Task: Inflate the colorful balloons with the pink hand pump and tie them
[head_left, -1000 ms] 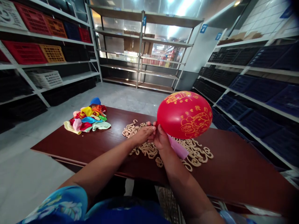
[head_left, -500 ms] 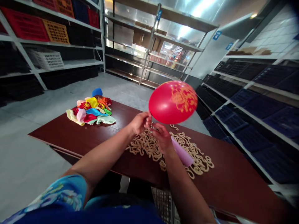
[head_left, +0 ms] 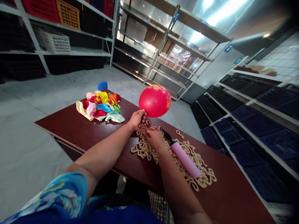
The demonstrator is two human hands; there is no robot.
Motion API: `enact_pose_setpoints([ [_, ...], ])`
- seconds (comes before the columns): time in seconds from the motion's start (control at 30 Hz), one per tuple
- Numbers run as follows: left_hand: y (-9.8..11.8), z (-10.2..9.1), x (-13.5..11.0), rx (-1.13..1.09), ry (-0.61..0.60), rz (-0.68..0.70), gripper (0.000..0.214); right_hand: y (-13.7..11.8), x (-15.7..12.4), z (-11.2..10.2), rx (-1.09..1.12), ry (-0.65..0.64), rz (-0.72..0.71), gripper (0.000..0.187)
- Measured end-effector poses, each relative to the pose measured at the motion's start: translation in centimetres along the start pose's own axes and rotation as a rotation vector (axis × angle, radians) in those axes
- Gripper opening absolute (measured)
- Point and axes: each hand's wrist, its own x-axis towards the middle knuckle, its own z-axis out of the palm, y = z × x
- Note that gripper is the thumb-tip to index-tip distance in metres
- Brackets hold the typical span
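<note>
My left hand (head_left: pixel 138 119) pinches the neck of an inflated red balloon (head_left: pixel 154 101) with an orange-yellow print, held up over the far side of the table. My right hand (head_left: pixel 155 137) is lowered onto a pile of tan, curly string-like pieces (head_left: pixel 143 149), fingers bent and drawn together at its surface; what lies between the fingertips is hidden. Just right of that hand, a pink hand pump (head_left: pixel 186 160) with a black end lies on the pile. A small loose curl (head_left: pixel 179 134) rests apart near the back edge.
Flat balloons (head_left: pixel 102 107) in several colours are heaped at the left of the dark red-brown table (head_left: pixel 60 127). A blue round object (head_left: pixel 102 85) is behind them. Shelves with black and blue crates (head_left: pixel 252 133) stand on the right; a white basket (head_left: pixel 57 42) sits on a left shelf.
My right hand has left the balloon's neck and dropped onto the pile. The balloon, still in my left hand, has turned and shifted left. The view has tilted, and the pump shows more fully.
</note>
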Motion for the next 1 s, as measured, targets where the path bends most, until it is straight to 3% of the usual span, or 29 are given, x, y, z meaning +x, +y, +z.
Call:
enact_pose_setpoints([
  [0.1,0.1,0.3,-0.3,-0.043,-0.014,-0.075,0.025,1.3,-0.2,0.0,0.372,0.169,0.074,0.015],
  [0.27,0.4,1.1,-0.8,-0.164,-0.134,-0.227,0.022,2.8,-0.5,-1.2,1.075,0.463,0.462,0.025],
  [0.33,0.4,1.3,-0.9,-0.163,-0.154,-0.249,0.021,2.6,-0.4,-1.7,1.248,0.533,0.435,0.024],
  [0.43,0.2,1.6,-1.1,-0.151,-0.160,-0.244,0.022,2.0,-0.5,-2.3,1.322,0.687,0.311,0.021],
  [0.6,-0.1,1.8,-1.5,-0.066,-0.198,-0.239,0.022,1.7,-1.1,-3.0,1.088,0.821,0.205,0.019],
  [0.67,-0.5,1.8,-1.5,-0.035,-0.231,-0.253,0.022,1.8,-1.4,-3.2,0.854,0.727,0.151,0.020],
  [0.77,-1.2,1.7,-1.5,0.021,-0.266,-0.247,0.023,2.2,-1.5,-3.1,0.467,0.409,-0.008,0.022],
  [0.83,-1.7,1.7,-1.5,0.064,-0.255,-0.212,0.025,2.5,-1.3,-2.9,0.296,0.278,-0.090,0.028],
  [1.0,-2.8,1.6,-1.6,0.331,-0.257,-0.146,0.029,3.3,-1.2,-2.2,0.062,0.217,-0.120,0.032],
])
